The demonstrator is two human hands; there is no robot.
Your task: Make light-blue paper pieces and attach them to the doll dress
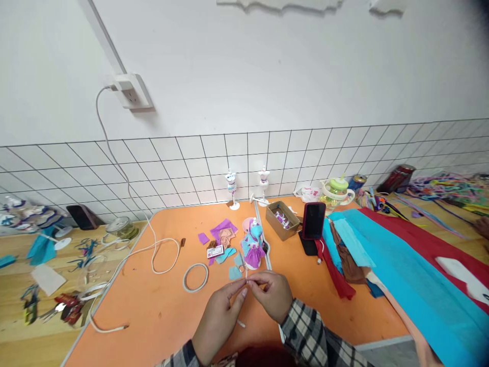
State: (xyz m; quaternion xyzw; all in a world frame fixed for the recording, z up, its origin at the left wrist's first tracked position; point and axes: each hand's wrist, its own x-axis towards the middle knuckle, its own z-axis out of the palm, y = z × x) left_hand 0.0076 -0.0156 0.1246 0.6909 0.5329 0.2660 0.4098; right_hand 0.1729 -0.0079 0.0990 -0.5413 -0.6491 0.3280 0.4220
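Note:
Over the front of the orange table [160, 306], my left hand [223, 311] and my right hand [273, 295] meet at the fingertips. Both are closed in a pinch on a thin white strip [246, 273], whose upper end sticks up between them. Just beyond stands a small dress form [255, 244] in a turquoise top and purple skirt. Left of it lie light blue fabric scraps [235, 272], purple scraps [223, 228] and a small white labelled box [215, 251]. A roll of tape [195, 278] rests flat left of my hands.
Two bare white dress forms [231, 186] stand by the wall. A cardboard box [281, 220] and a phone on a stand [314, 221] are at right, before a glass teapot [336, 193]. Blue fabric [412, 285] covers the right side. A white cable [155, 244] crosses the left.

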